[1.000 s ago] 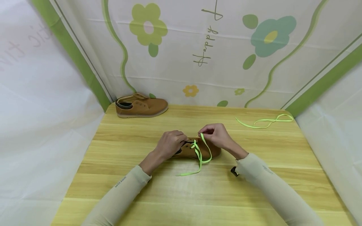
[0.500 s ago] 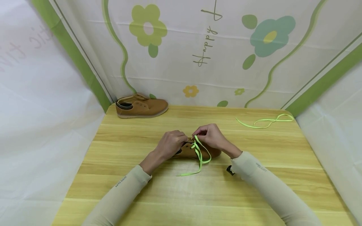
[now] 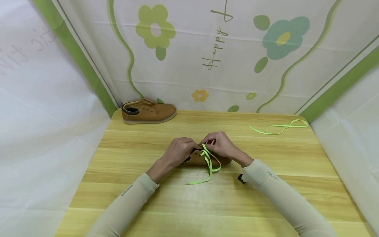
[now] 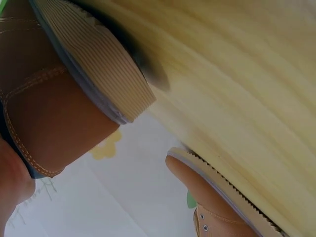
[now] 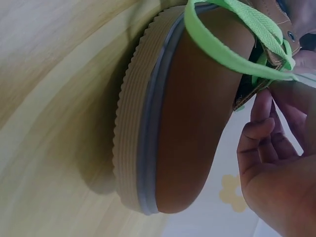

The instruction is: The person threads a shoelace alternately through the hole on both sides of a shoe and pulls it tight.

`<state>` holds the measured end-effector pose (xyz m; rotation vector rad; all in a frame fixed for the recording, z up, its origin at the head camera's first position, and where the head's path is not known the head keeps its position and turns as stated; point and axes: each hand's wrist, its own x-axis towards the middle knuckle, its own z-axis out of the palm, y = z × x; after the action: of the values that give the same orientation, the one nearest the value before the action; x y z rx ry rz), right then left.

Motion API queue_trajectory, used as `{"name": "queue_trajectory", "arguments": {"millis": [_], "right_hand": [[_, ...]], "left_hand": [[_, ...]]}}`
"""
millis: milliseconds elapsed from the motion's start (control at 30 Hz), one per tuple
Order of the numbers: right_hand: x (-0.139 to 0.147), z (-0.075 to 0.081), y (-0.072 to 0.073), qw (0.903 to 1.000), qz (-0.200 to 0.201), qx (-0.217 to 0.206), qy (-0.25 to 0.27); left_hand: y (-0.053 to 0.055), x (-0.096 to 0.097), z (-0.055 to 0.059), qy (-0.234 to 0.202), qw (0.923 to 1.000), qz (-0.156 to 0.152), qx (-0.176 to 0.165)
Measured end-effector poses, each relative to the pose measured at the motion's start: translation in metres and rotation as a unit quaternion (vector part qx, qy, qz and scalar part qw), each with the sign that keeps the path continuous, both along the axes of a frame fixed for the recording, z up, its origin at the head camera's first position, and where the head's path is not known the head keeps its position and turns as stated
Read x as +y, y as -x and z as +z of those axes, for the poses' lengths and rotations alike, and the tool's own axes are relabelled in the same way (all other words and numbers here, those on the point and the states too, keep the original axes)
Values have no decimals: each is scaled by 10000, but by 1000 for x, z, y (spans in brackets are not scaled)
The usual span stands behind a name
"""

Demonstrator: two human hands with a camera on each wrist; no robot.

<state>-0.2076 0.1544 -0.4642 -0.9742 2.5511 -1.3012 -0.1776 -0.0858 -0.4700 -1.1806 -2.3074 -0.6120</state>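
Observation:
A brown leather shoe stands on the table between the two hands, its toe to the right. A neon-green shoelace passes through its front eyelets, and one end trails on the table toward the person. My left hand holds the upper at the shoe's opening, fingertips on the far eyelet flap. My right hand pinches the lace close beside that flap. In the right wrist view, the lace runs across the vamp to the fingers; the lace tip is hidden. The left wrist view shows the shoe's heel and ribbed sole.
A second brown shoe, without a lace, stands at the table's back left corner. Another green shoelace lies loosely looped at the back right. The wooden table meets a printed fabric wall behind.
My right hand has moved left with the lace, from over the vamp to the far eyelet flap, then slightly down. The left hand and the shoe have stayed in place.

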Motion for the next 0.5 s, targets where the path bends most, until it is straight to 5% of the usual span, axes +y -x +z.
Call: {"name": "queue_trajectory", "arguments": {"millis": [300, 500], "right_hand": [[0, 2, -2, 9997, 139, -57, -183], [-3, 2, -2, 9997, 63, 39, -223]], "left_hand": [[3, -3, 1, -248, 9986, 59, -454], [6, -2, 5, -245, 9892, 515, -1353]]}}
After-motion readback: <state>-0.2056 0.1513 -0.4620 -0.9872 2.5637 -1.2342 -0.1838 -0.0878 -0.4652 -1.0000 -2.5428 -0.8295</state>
